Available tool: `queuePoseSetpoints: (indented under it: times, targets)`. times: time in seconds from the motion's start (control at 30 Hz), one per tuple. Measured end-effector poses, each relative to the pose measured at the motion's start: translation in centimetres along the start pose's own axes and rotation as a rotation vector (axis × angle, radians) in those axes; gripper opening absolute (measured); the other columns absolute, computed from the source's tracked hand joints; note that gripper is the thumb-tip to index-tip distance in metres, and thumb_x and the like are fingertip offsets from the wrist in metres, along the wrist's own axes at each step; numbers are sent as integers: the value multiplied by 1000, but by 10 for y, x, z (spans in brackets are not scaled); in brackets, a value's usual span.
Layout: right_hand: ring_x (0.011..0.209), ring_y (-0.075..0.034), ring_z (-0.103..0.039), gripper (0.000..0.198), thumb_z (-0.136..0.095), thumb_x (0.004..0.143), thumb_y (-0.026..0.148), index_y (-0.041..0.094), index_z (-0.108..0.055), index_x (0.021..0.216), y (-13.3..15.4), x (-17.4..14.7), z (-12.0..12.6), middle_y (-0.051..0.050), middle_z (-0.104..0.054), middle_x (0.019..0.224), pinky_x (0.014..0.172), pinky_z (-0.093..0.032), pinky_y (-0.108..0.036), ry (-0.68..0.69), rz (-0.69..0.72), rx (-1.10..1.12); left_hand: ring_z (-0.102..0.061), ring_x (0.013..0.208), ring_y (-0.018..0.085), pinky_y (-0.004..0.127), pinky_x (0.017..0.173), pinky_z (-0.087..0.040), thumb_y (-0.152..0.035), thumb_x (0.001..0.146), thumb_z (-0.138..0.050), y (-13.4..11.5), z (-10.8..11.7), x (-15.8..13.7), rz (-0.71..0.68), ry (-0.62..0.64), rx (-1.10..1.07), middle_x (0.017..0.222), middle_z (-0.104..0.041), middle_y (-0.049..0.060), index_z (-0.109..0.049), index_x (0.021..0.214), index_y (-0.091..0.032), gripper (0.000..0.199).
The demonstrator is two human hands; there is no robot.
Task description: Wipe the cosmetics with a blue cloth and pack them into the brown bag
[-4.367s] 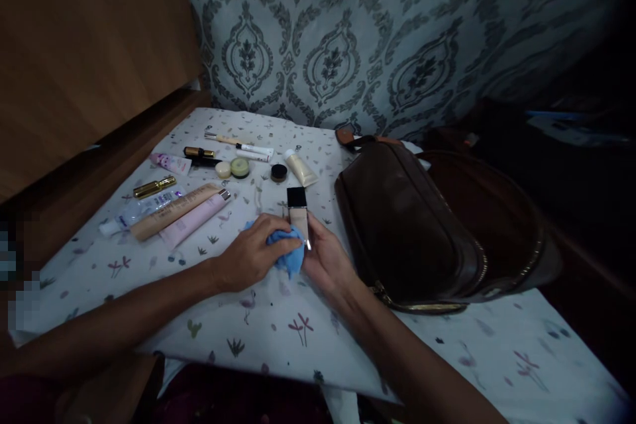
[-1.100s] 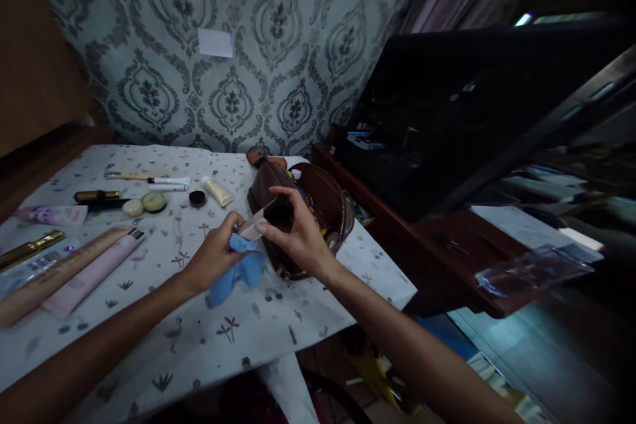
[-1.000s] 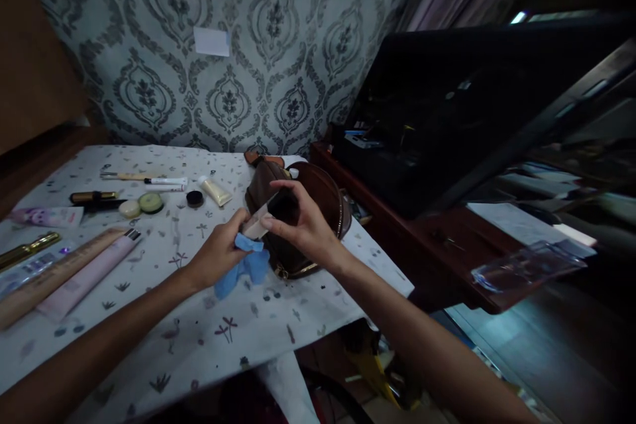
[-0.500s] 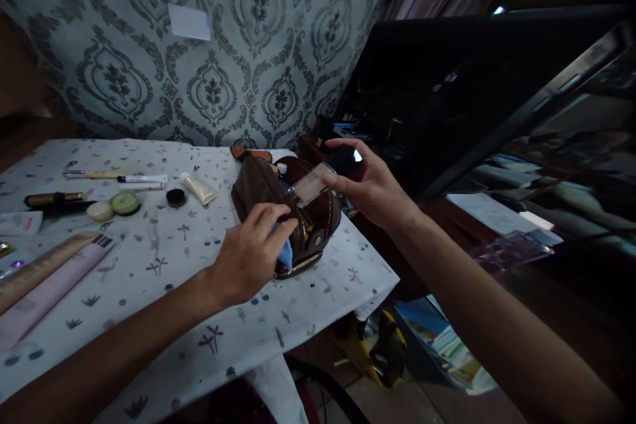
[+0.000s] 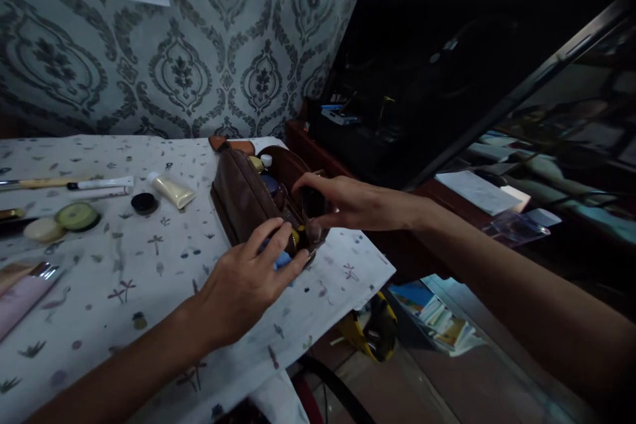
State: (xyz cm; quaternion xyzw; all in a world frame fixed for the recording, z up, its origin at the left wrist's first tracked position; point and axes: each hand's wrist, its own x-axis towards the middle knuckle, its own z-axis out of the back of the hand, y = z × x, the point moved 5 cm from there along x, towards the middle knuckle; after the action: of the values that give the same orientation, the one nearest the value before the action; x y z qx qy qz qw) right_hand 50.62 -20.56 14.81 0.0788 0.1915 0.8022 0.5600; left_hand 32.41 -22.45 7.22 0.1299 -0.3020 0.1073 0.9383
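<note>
A brown leather makeup bag stands unzipped near the table's right corner, with a white-capped bottle and a blue round item inside. My left hand grips the bag's near edge, its fingers bent over the opening. Something blue like cloth shows beneath those fingers. At the bag's right side, my right hand reaches into the opening, thumb and fingers closed around a dark compact. Most of the compact is hidden by the hand and shadow.
Left on the patterned cloth lie a cream tube, a black lid, a green pot, brushes and a pink tube. A large black screen leans at the right. A yellow-edged bag sits below the table.
My right hand has lowered the compact from above the bag into its opening. My left hand stays at the near edge. The view has shifted to the right.
</note>
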Motion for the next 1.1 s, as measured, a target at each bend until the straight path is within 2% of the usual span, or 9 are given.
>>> queuePoseSetpoints:
  times: [0.17,0.33,0.6,0.8,0.93,1.1]
  targets:
    - [73,-15,-58,39,-65,87,29,23,-51,123,1,8,-4,0,-65,89,64,-42,-24,98,-13,-34,-51,128,33,32,69,-60,-8,85,-52,-5,3,3,6,11,57,134,-58,18,-60,130,-17,46]
    - [71,-15,-58,40,-65,85,25,23,-51,122,3,10,-7,2,-64,82,63,-40,-25,80,-18,-77,-52,126,32,31,68,-59,-15,85,-53,-9,4,6,15,41,92,129,-61,18,-62,127,-15,43]
    - [75,-15,-60,37,-63,89,22,22,-47,122,-2,-1,-24,-1,-65,94,67,-40,-25,87,36,-77,-48,130,38,38,71,-58,-19,83,-55,-16,-1,5,70,66,71,131,-57,23,-57,131,-9,49]
    - [86,-18,-61,33,-69,81,14,19,-53,109,-1,-4,-22,-6,-61,106,67,-40,-26,96,-13,-385,-48,130,36,34,66,-56,-21,81,-59,-12,-1,4,23,75,63,134,-57,18,-65,121,-18,41]
    - [81,-18,-61,31,-70,81,16,21,-57,108,3,0,-26,-5,-61,100,60,-37,-26,128,-17,-529,-46,132,35,37,71,-57,-22,81,-62,-11,-3,2,26,93,18,136,-55,17,-64,121,-22,40]
    - [76,-17,-61,26,-69,83,17,21,-61,107,6,4,-30,-6,-63,97,53,-31,-26,162,-60,-656,-44,133,35,35,70,-57,-24,84,-60,-12,-7,0,28,112,32,139,-54,17,-63,124,-22,39]
